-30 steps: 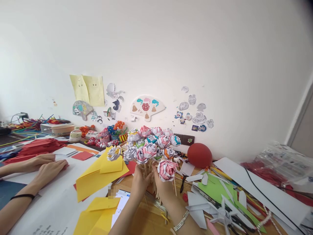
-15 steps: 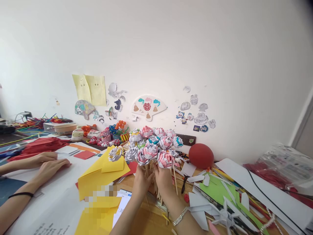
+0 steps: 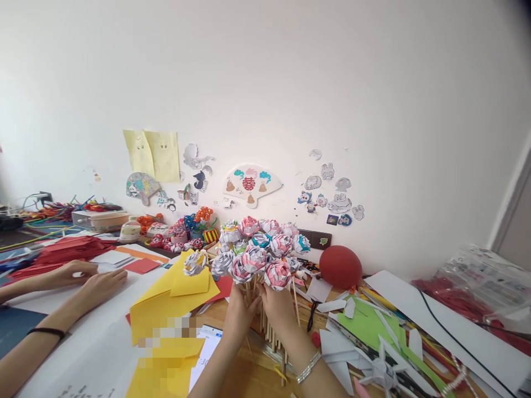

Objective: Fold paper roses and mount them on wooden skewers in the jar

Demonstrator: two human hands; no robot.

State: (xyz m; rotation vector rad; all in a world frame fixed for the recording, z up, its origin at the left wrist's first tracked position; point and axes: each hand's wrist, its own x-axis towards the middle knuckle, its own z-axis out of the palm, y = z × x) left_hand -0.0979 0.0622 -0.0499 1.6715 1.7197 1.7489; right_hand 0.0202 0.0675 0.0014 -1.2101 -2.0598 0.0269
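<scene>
A bouquet of paper flowers (image 3: 255, 257) on thin wooden sticks stands in front of me, its blooms white with pink, blue, yellow and green. My left hand (image 3: 240, 307) is closed around the sticks just under the blooms, on the left side. From the right, my right hand (image 3: 276, 304) grips the same bundle, the fingers partly hidden behind the sticks and flowers. One white and yellow paper flower (image 3: 194, 262) leans out to the left. Below my hands the stick ends (image 3: 274, 337) fan down toward the wooden tabletop.
Another person's hands (image 3: 102, 284) rest on white paper at the left. Yellow paper (image 3: 166, 293) and a phone (image 3: 207, 348) lie left of my forearm. Right of me are a red balloon (image 3: 340, 266), green paper (image 3: 369, 318) and white scraps. A white wall stands behind.
The other person's hands have shifted slightly to the right, with the upper one lifting its fingers a little. My hands keep their hold on the bouquet, almost unmoved.
</scene>
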